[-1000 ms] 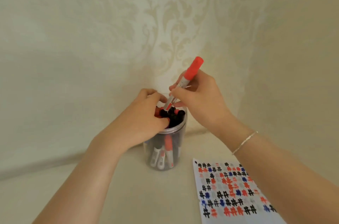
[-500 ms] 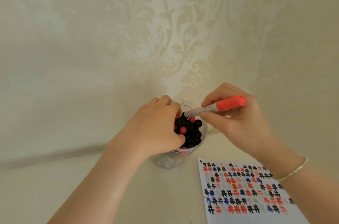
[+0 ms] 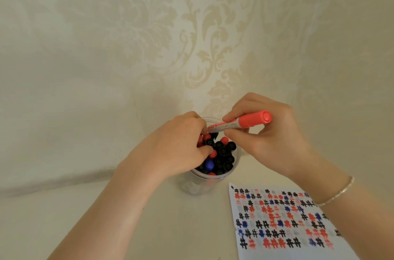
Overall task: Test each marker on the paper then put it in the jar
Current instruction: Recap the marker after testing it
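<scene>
A clear jar stands on the table, packed with several markers with black, red and blue caps up. My left hand reaches into the jar mouth, its fingers and thumb curled round a few marker tops at the left side. My right hand pinches a red-capped marker that lies almost level over the jar, cap end to the right. Its other end reaches my left fingertips at the rim. The test paper, covered with black, red and blue hash marks, lies to the right of the jar.
A cream patterned cloth covers the table and rises as a backdrop close behind the jar. A thin bracelet sits on my right wrist. Bare cloth lies left of the jar and in front of it.
The red marker has tipped from steeply upright to nearly level and dropped toward the jar mouth. My left hand has stayed in the jar. The view now looks more steeply down.
</scene>
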Demonstrator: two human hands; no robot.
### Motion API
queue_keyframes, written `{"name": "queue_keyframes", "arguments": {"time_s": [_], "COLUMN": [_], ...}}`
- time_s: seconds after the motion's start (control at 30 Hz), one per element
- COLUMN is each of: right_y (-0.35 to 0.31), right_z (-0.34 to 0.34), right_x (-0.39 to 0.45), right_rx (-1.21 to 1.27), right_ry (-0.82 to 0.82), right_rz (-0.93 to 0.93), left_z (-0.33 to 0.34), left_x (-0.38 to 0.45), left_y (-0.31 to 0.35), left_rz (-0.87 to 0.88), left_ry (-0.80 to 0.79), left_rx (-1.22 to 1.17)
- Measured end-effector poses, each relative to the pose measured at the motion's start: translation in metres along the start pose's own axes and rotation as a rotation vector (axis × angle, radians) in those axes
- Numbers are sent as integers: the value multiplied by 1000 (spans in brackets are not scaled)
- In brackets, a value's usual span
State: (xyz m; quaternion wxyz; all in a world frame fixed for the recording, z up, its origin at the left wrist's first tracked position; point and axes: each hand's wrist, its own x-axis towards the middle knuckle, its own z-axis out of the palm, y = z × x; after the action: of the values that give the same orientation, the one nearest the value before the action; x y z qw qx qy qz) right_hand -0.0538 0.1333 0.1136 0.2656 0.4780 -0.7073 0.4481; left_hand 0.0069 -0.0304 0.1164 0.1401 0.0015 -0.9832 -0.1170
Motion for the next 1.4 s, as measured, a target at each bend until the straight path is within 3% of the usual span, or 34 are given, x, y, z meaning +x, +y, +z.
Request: {"name": "queue_keyframes", "arguments": {"time_s": [0.47, 0.6, 0.83, 1.03, 1.2, 1.3, 1.4], "right_y": [1, 9, 9, 4, -3, 4, 20], "right_z": [11, 9, 8, 3, -8, -2, 17], "right_x": [-1, 1, 12, 14, 15, 17, 7], "right_rx": [249, 29, -123, -48, 155, 149, -17], "right_ry": [156, 44, -47, -188, -458, -494, -369], "right_rz": [207, 357, 482, 489, 622, 558, 383], "left_z": [10, 9, 10, 11, 11, 8, 7], "left_x": [5, 7, 6, 3, 5, 7, 12], "left_y": [8, 5, 6, 7, 6, 4, 4], "left_rz": [33, 0, -9, -6, 26, 31, 38], "left_ry": [78, 65, 93, 91, 33, 25, 37], "left_rx": [-123, -186, -181, 32, 39, 33, 25]}}
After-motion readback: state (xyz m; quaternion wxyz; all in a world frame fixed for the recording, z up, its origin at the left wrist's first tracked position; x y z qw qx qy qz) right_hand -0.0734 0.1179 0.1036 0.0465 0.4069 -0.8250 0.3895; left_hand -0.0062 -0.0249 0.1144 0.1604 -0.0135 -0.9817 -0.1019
